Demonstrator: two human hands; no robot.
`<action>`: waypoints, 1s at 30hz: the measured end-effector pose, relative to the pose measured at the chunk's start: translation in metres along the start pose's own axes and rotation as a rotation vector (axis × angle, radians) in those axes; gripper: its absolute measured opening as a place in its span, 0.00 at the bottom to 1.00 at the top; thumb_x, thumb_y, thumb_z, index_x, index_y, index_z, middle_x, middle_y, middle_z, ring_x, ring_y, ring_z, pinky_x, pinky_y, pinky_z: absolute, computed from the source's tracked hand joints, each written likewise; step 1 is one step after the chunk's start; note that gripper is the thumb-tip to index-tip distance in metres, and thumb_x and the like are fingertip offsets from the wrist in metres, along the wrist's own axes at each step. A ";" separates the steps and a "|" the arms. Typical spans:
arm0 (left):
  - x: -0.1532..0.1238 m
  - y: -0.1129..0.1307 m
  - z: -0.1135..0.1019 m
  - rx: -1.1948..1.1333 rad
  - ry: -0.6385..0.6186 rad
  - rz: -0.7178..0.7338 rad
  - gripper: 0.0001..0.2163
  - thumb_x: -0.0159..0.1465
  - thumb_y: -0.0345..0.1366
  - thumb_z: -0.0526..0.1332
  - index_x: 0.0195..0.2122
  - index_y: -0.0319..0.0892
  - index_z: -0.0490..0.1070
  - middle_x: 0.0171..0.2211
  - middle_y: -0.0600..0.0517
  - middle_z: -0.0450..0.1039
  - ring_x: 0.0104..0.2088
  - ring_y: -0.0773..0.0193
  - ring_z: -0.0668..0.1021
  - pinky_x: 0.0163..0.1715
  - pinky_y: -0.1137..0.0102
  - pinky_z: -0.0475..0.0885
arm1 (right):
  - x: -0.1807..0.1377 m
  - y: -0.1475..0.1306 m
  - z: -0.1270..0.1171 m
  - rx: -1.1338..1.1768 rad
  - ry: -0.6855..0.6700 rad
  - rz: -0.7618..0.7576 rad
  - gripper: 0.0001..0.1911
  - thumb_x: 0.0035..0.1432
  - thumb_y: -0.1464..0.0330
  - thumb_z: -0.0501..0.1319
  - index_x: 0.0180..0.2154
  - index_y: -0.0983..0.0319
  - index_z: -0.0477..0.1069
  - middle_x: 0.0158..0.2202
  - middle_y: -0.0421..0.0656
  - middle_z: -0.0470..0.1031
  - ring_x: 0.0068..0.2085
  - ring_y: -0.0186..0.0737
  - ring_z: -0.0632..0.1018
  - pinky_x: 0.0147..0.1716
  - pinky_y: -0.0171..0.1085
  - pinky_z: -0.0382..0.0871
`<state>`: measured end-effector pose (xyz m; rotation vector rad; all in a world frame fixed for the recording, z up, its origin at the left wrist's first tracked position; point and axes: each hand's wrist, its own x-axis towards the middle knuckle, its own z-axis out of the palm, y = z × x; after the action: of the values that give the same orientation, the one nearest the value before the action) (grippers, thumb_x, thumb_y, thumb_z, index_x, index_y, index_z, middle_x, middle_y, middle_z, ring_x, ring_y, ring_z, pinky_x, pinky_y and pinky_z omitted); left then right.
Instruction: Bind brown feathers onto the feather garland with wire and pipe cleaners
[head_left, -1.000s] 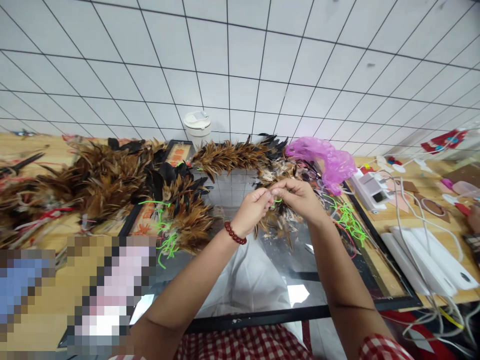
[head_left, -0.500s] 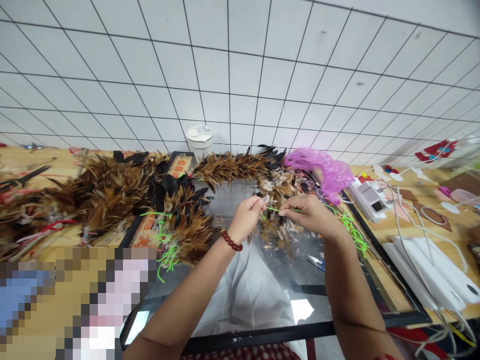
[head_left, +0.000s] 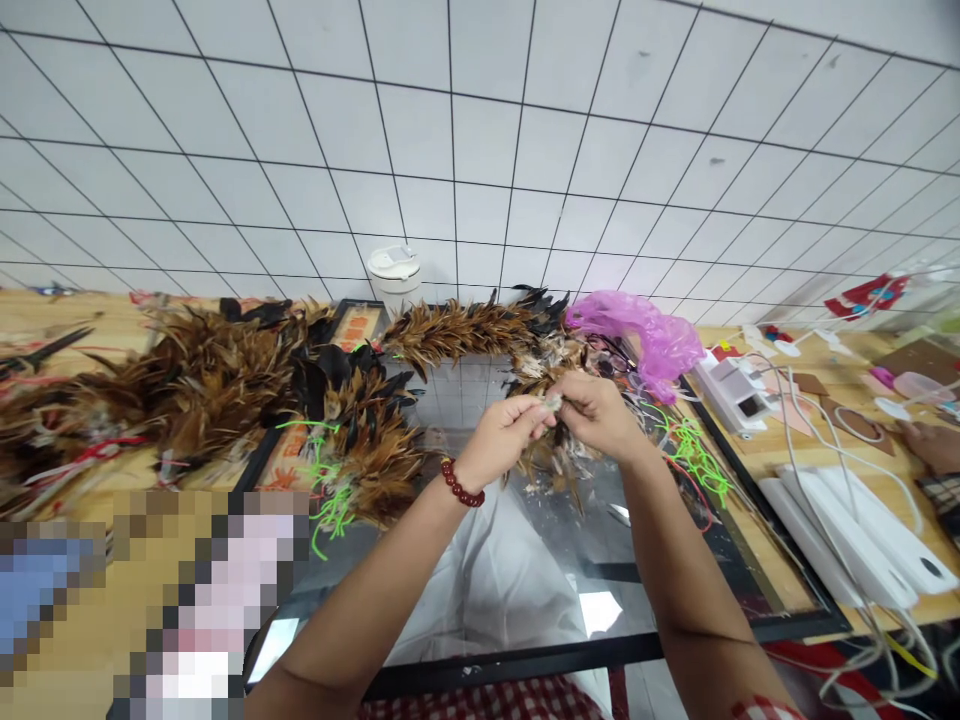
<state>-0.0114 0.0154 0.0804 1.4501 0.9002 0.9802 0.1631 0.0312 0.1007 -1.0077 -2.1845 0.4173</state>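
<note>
Feather pile (head_left: pixel 217 390) at the counter's (head_left: pixel 90 312) left end, probably parked clear of the work spot. Feather bunch (head_left: pixel 375 430) just inside the glass panel's (head_left: pixel 525 655) left edge, green cords (head_left: pixel 336 505) loose toward the near edge, maybe for reach. Feather strip (head_left: pixel 465 332) along the far edge. Left hand (head_left: pixel 508 432) and right hand (head_left: pixel 596 415), right of centre, both pinch a small pale bit (head_left: pixel 553 402), unidentifiable; two-handed, presumably for fine control. Loose feathers (head_left: pixel 571 478) below; pink bag (head_left: pixel 649 340) by the far right corner.
</note>
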 end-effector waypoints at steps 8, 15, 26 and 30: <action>-0.002 0.003 -0.011 0.470 0.045 0.211 0.08 0.59 0.29 0.57 0.22 0.41 0.68 0.23 0.52 0.66 0.28 0.65 0.67 0.31 0.72 0.59 | -0.002 -0.021 -0.003 -0.210 -0.013 -0.114 0.08 0.58 0.74 0.55 0.32 0.61 0.73 0.29 0.43 0.72 0.33 0.37 0.72 0.34 0.35 0.61; 0.001 0.001 -0.012 0.162 0.202 0.118 0.11 0.64 0.38 0.54 0.27 0.41 0.70 0.21 0.54 0.64 0.24 0.67 0.65 0.28 0.73 0.59 | -0.001 -0.018 0.000 -0.207 -0.025 -0.080 0.08 0.59 0.72 0.56 0.30 0.61 0.73 0.26 0.41 0.71 0.29 0.36 0.71 0.30 0.35 0.60; -0.007 0.002 -0.004 0.230 0.056 0.179 0.15 0.65 0.42 0.55 0.24 0.40 0.68 0.23 0.53 0.63 0.26 0.68 0.65 0.29 0.72 0.59 | 0.000 -0.028 -0.007 0.024 0.260 -0.036 0.06 0.61 0.67 0.58 0.33 0.58 0.74 0.33 0.44 0.73 0.36 0.40 0.74 0.39 0.40 0.68; -0.001 0.003 -0.002 -0.294 0.195 0.041 0.14 0.60 0.46 0.60 0.28 0.39 0.72 0.30 0.51 0.67 0.24 0.73 0.63 0.22 0.75 0.57 | 0.003 -0.025 0.000 0.216 0.334 0.060 0.10 0.62 0.63 0.58 0.43 0.56 0.74 0.43 0.46 0.73 0.45 0.43 0.74 0.46 0.44 0.69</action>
<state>-0.0137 0.0148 0.0835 1.1419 0.8274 1.2452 0.1478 0.0167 0.1153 -0.9494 -1.7753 0.4645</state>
